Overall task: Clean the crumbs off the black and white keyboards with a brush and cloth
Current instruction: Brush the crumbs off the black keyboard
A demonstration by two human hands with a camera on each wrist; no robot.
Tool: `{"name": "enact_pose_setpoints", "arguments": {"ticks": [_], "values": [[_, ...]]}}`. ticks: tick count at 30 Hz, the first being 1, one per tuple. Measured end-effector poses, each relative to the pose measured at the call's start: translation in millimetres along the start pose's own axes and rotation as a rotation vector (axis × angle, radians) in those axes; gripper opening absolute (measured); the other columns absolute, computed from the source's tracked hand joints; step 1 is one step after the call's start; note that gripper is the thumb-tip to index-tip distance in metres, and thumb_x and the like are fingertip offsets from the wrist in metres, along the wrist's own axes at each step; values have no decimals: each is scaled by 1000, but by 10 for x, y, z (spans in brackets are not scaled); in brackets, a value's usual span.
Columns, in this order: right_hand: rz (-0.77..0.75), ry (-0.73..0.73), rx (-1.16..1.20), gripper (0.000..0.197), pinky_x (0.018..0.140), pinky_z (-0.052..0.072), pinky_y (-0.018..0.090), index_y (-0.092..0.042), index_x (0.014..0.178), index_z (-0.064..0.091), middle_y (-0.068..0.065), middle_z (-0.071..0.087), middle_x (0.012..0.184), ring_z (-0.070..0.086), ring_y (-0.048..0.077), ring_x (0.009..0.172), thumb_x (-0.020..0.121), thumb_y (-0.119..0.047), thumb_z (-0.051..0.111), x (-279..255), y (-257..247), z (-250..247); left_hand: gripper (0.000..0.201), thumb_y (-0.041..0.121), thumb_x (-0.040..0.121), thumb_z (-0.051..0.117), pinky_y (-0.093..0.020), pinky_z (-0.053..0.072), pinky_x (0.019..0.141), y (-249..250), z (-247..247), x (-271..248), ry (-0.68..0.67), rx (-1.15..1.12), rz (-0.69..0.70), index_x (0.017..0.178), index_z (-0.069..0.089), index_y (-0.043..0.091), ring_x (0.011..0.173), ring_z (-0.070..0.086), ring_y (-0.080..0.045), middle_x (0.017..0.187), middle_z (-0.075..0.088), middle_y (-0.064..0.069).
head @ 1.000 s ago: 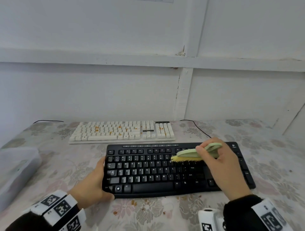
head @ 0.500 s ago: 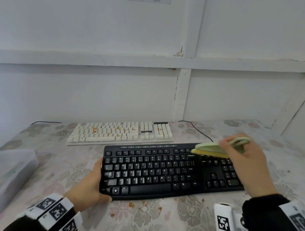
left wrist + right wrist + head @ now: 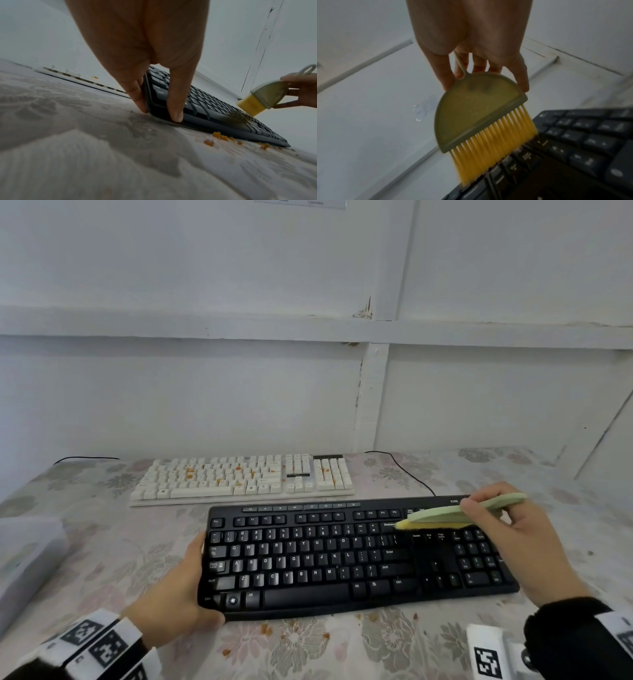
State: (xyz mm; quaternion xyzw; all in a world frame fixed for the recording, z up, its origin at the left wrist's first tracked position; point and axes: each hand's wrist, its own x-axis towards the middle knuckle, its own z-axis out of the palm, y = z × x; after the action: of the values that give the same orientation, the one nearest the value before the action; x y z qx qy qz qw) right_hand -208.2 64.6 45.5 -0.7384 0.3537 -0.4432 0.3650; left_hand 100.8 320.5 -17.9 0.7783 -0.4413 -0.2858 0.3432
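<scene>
A black keyboard [image 3: 342,559] lies near me on the flowered tablecloth. My left hand [image 3: 181,587] grips its left end [image 3: 150,97], thumb on the front corner and fingers against the side. My right hand [image 3: 513,535] holds a pale green brush [image 3: 455,513] with yellow bristles [image 3: 494,147], which touch the keys near the backspace row [image 3: 527,155]. Behind it lies a white keyboard [image 3: 246,477] with orange crumbs [image 3: 190,472] on its keys. Swept crumbs [image 3: 263,628] lie on the cloth along the black keyboard's front edge [image 3: 221,136]. No cleaning cloth is in view.
A translucent plastic box [image 3: 24,563] stands at the left table edge. A black cable [image 3: 407,474] runs from the white keyboard toward the wall. The white panelled wall [image 3: 205,388] closes off the back of the table.
My right hand swung the brush up and right off the middle keys, then came back down left onto the top row near backspace. The left hand kept its hold.
</scene>
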Motion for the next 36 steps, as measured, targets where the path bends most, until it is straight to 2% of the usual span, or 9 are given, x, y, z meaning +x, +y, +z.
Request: {"name": "enact_pose_setpoints", "arguments": {"ticks": [3,8,10,13,20,24,27,31,36], "values": [[3,42,-94,13,59,39,4,-19,75,60,-10,62,77,54,-7,66,86,-16,65,57,44,-87,105,-2,63,74,-16,48,77,-1,0,9,-1,-6,7,116,6,59,101,60,-3,121,50,16],[38,71,-33,9,68,39,20,-9,78,61,-1,59,75,52,-5,62,86,-12,65,138,14,-239,103,-2,66,74,-11,47,76,13,3,1,-4,17,7,118,6,56,102,58,-3,120,47,20],[48,44,-21,12,70,41,15,-11,75,61,-10,59,68,51,-5,62,85,-12,65,123,61,-266,102,-2,66,74,-11,47,75,14,5,4,-5,19,4,119,7,55,101,59,-3,119,48,20],[57,104,-86,16,54,35,-2,-18,72,59,-14,60,68,51,-10,59,85,-12,65,109,139,-332,107,-1,64,75,-13,47,76,-8,-4,12,-4,16,-10,125,3,52,101,60,-4,120,49,18],[-13,253,-154,20,61,37,-2,-28,70,57,-6,60,81,54,-12,70,85,-17,66,75,-110,-300,106,0,64,75,-14,46,77,-21,4,17,6,27,13,118,5,57,102,59,-5,120,49,19],[-63,111,-77,17,65,39,0,-22,72,58,-1,62,83,56,0,74,83,-14,69,-115,-503,145,107,2,62,76,-18,47,82,-15,-8,6,13,22,19,116,4,61,103,58,-5,120,50,18],[-88,-85,-24,13,72,42,6,-25,74,60,-8,61,84,57,7,80,82,-19,69,-345,-745,630,107,3,63,77,-14,44,81,-23,-9,3,12,45,24,117,3,59,104,55,-1,119,49,21],[-150,-319,5,8,86,44,29,-30,79,59,-16,55,88,52,5,92,85,-34,62,-616,-948,1244,105,7,61,76,-16,45,83,-18,-5,18,16,60,29,126,4,47,105,54,-1,120,47,20],[-238,-406,-62,19,90,38,40,-40,87,51,-17,52,93,41,0,96,81,-56,44,-812,-1095,1796,108,16,56,74,-27,50,90,-74,-16,32,21,87,57,138,7,38,109,54,-2,120,48,15]]}}
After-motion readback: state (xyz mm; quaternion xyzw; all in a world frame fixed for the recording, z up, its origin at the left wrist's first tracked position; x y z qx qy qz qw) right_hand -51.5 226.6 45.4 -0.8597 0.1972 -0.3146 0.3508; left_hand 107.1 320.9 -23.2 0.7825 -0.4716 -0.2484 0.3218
